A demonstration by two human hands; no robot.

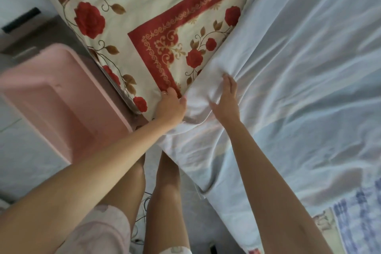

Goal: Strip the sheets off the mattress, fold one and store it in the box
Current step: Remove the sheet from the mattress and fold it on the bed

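White sheet (288, 68) bunched on mattress (119, 88), over rose sheet (123, 16). Right hand (226, 99) laid flat on bunched corner, fingers straight, nothing held. Left hand (171, 105) set at sheet edge; grip cannot be told. Corner should be pinched tight, pulled off slowly. Pink box (51, 99) beside mattress.

Box (51, 97) (on floor (24, 161)) left of lower sheet (144, 6); upper sheet (299, 68) overlaps it.

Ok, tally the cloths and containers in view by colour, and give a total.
Cream cotton sheet printed with red roses: 1
Plain pale blue-white sheet: 1
Blue-and-white checked cloth: 1
Pink rectangular plastic box: 1
Total: 4
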